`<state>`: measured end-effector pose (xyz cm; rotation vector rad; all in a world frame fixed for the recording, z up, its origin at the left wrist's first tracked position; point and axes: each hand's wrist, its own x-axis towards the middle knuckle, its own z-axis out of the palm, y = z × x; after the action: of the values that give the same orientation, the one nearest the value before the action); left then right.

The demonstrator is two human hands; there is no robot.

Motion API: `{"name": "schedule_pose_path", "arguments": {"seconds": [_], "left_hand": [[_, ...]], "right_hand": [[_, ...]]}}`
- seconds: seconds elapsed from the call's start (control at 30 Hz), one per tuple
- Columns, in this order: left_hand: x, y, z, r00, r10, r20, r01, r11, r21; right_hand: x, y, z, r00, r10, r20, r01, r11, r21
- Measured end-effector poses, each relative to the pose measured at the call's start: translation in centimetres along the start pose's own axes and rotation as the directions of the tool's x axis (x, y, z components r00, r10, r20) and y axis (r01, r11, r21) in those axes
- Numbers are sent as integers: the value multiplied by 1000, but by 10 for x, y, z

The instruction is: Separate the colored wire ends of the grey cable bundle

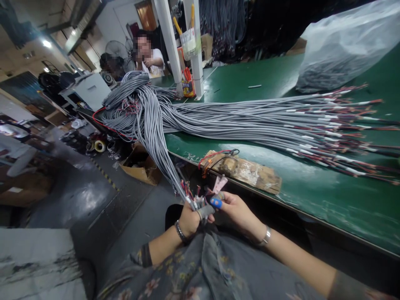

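Observation:
A bundle of grey cables (168, 166) hangs over the table edge, and my left hand (190, 221) is wrapped around it close to the stripped ends. Red and dark inner wires (187, 189) fan out above that fist. Just right of them, my right hand (237, 212) is closed in a pinch, with blue tape (216, 203) on one finger. What sits between its fingertips is too small to make out. A small pale pink piece (219, 183) sticks up right above these fingertips. Grey wrapping covers my left thumb.
Many more grey cables (218, 121) lie along the green table (265, 77), their wire ends at the right. A worn wooden block (250, 173) with leads rests by the near edge. A plastic bag (346, 46) stands at the back right; another person (151, 58) sits beyond the table.

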<state>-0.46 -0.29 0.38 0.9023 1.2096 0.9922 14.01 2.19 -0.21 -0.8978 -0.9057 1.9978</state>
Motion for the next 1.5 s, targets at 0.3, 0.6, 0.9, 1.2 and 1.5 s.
{"name": "schedule_pose_path", "arguments": {"seconds": [0.3, 0.6, 0.9, 1.2, 1.5], "left_hand": [[0, 2, 4, 992, -23, -121, 7, 992, -127], [0, 0, 5, 993, -14, -117, 2, 995, -100], [-1, 5, 7, 981, -36, -190, 4, 986, -164], [0, 4, 8, 991, -45, -124, 31, 993, -113], [-1, 22, 9, 987, -96, -129, 70, 978, -198]], "right_hand": [[0, 4, -4, 999, -40, -22, 40, 999, 16], [0, -1, 7, 1000, -11, -20, 11, 999, 41], [0, -1, -3, 999, -2, -36, 6, 993, 120], [4, 5, 3, 998, 21, -53, -15, 994, 109], [18, 2, -28, 990, 50, -135, -15, 968, 250]]}}
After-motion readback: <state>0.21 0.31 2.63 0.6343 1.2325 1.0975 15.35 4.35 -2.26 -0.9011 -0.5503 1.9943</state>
